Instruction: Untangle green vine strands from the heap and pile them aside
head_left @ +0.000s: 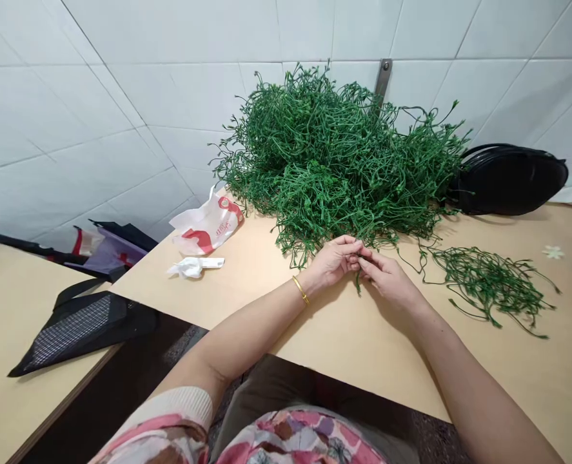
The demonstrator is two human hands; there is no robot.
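My left hand (336,259) and my right hand (383,276) meet over the table, both with fingers closed in a pinch. Between their fingertips is a thin green artificial plant stem (358,283), its lower end hanging below my fingers. How much each hand grips is partly hidden by the fingers. Right behind my hands rises a large tangled heap of the same green stems (334,154), with small buds at their tips. To the right of my right hand lies a smaller, flatter bunch of stems (496,283).
On the table (247,309), a red-and-white plastic bag (211,222) and a crumpled white wrapper (196,266) lie left of the heap. A black bag (512,179) stands at the back right, near a small pale flower piece (553,252). A black mesh bag (77,325) rests on the left table.
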